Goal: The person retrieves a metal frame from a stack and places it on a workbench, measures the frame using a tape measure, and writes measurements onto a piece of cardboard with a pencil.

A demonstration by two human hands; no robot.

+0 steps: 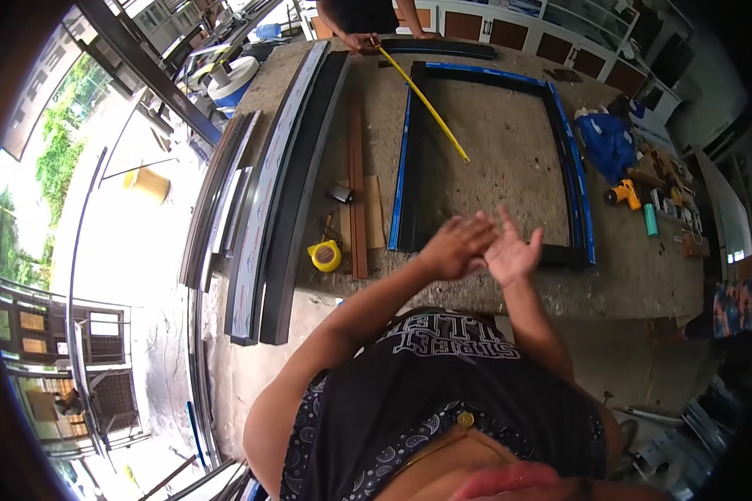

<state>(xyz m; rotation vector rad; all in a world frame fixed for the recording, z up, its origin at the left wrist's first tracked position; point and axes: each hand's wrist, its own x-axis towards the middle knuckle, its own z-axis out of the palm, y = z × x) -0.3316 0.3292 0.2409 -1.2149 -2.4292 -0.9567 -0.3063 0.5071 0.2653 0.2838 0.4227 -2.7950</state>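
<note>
Over the near side of a dark rectangular frame (564, 167) with blue film on its edges, my two hands meet in the air. My left hand (459, 246) has its fingers stretched out, slightly blurred, close to the other palm; whether they touch I cannot tell. My right hand (512, 252) is turned palm up with thumb and fingers spread, and nothing shows in it. Across the table (493, 142), a co-worker's hand (362, 42) holds one end of a yellow tape measure blade (426, 102), which slants over the frame's left side into its opening.
Left of the frame lie a brown bar (358, 184), a yellow tape measure (325, 255) and long dark profiles (305, 184) overhanging the near edge. At right are a blue plastic bag (603, 138), a yellow power tool (624, 194) and a teal cylinder (651, 220).
</note>
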